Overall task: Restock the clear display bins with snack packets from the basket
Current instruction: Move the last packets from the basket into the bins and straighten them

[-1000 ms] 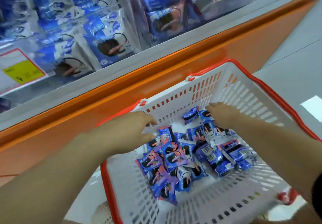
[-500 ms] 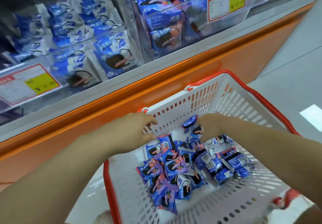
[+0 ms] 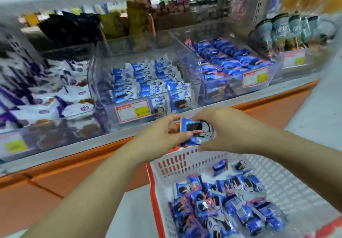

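A blue snack packet (image 3: 192,128) with a dark biscuit picture is held up above the basket's far rim. My left hand (image 3: 162,136) pinches its left edge and my right hand (image 3: 222,128) grips its right side. Below them stands a white plastic basket (image 3: 185,162) with an orange rim, holding several blue and purple packets (image 3: 218,204). Straight ahead on the shelf is a clear display bin (image 3: 103,82) with blue-and-white packets standing in rows. A second clear bin (image 3: 236,86) to its right holds darker blue packets.
An orange shelf front (image 3: 74,165) with a grey ledge runs across between me and the bins. Red-bordered price tags (image 3: 132,110) hang on the bin fronts. White and purple bags (image 3: 46,97) fill the left section. Cups (image 3: 281,30) stand at the right, and the floor is grey.
Both hands have come up out of the basket holding one blue packet. The view has swung upward, so the bins and upper shelf are now in front of me.
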